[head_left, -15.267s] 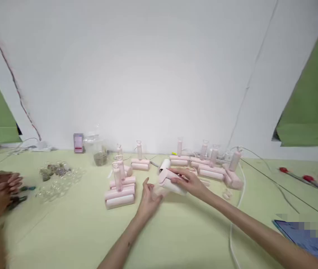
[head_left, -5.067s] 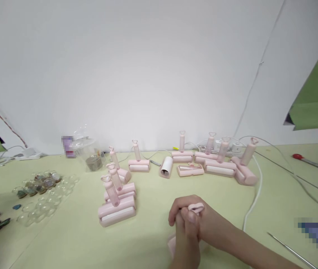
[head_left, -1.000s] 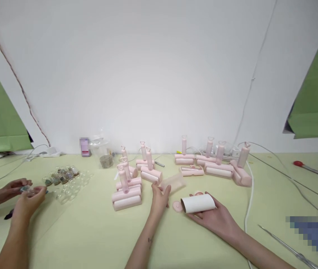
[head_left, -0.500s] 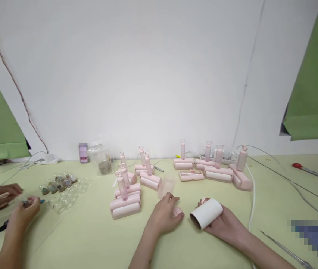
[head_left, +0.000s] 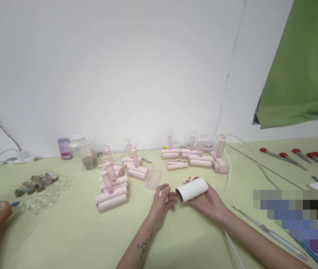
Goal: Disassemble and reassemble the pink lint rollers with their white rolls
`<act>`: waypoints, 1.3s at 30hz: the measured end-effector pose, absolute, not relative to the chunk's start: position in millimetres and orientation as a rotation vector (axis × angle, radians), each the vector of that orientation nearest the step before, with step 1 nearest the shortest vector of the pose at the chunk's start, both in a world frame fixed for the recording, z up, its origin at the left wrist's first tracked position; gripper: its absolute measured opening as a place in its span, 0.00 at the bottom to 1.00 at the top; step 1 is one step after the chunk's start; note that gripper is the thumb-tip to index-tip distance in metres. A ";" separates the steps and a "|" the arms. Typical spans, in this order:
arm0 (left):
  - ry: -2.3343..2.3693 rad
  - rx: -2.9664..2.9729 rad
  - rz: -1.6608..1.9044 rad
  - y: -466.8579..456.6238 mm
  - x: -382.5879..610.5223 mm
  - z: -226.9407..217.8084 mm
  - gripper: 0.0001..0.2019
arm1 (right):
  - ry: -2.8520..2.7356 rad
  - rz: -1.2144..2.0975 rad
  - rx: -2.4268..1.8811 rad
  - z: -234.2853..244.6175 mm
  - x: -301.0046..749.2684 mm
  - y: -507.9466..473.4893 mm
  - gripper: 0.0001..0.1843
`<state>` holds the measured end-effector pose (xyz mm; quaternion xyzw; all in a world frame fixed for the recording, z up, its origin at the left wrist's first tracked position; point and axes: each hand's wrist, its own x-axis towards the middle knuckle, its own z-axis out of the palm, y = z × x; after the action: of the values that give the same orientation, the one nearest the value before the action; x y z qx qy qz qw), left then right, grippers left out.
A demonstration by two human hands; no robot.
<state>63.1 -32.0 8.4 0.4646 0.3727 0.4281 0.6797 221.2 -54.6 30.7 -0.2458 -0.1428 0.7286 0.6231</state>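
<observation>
The right hand [head_left: 208, 201] grips a white roll [head_left: 192, 189] lying sideways. Just left of it, the left hand [head_left: 160, 204] pinches a small pink cap [head_left: 164, 192]. Pink rollers [head_left: 111, 198] stand beyond.

On the table [head_left: 72, 231], a paper roll [head_left: 192, 189] lay in the right hand [head_left: 208, 203], just right of the left hand [head_left: 161, 203]. A stack of lint rollers [head_left: 111, 194] stood to their left, a row of rollers [head_left: 195, 158] behind them, and a cable [head_left: 228, 175] ran to the right. A tray of domes [head_left: 40, 188] lay far left, screwdrivers [head_left: 296, 157] far right.
</observation>
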 end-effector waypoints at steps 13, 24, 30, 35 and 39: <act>0.589 0.478 0.929 -45.0 71.1 17.5 0.25 | -0.497 1.491 -0.705 14.2 194.9 -67.6 0.07; 0.638 0.430 1.000 -45.9 74.9 11.6 0.17 | -0.715 1.178 -0.889 21.9 183.0 -82.0 0.13; 0.589 0.559 0.951 -50.0 73.0 16.9 0.17 | -0.874 1.120 -0.987 19.0 187.1 -80.3 0.16; 0.751 0.555 1.108 -47.0 72.2 21.6 0.08 | -1.038 0.951 -1.060 36.3 205.5 -69.5 0.18; 0.710 0.495 1.194 -42.4 70.6 18.9 0.05 | -1.356 0.795 -1.119 45.0 211.8 -72.2 0.16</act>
<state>70.6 -42.4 18.9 0.2256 0.3238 0.5442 0.7403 211.8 -72.2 45.0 -0.4768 -0.5775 0.3388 0.5695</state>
